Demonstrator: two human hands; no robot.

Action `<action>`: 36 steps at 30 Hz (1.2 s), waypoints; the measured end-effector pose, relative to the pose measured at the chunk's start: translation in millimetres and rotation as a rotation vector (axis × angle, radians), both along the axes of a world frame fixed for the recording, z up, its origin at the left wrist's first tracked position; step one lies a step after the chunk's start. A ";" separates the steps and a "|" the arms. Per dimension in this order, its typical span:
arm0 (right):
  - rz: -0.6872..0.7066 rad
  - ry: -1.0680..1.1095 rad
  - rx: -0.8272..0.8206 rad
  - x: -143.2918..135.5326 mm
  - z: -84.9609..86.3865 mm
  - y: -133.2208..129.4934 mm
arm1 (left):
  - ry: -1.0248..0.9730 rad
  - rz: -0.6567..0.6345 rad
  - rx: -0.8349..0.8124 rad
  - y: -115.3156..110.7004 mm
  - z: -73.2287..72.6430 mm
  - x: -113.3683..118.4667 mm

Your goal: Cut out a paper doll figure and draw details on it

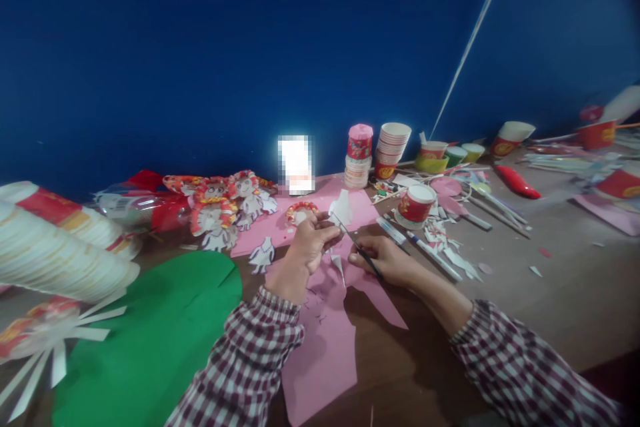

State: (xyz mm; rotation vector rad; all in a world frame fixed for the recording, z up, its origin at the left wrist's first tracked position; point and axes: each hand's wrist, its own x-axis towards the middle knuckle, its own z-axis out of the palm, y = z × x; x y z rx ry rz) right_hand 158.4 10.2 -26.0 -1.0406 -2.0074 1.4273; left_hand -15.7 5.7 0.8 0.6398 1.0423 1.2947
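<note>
My left hand [313,243] is closed, pinching a piece of white paper [343,208] between thumb and fingers. In my right hand [387,260] are dark-handled scissors [369,259], their thin blades slanting up and left against the paper. A pointed white strip [337,267] hangs just below the blades. Under both hands lie pink paper sheets [320,373] with cut edges. Nearby, to the left of my left hand, is a cut-out paper figure body [262,255]. A round red-and-yellow-edged paper piece [301,213] rests behind that hand.
Left are a green paper sheet [150,340], stacked paper cups [60,253] and a pile of paper figures [217,207]. A red cup [416,203], pens [435,257] and white scraps [443,233] lie right of my hands. Cup stacks [393,147] stand by the blue wall [200,47].
</note>
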 end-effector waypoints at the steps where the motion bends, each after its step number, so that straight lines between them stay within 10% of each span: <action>1: -0.004 -0.004 0.018 -0.3 -0.4 0.0 | 0.001 0.005 -0.002 0.1 -0.4 -0.2; 36: -0.136 0.083 0.037 -7.9 2.5 -7.0 | -0.155 0.053 -0.009 1.3 -8.9 7.3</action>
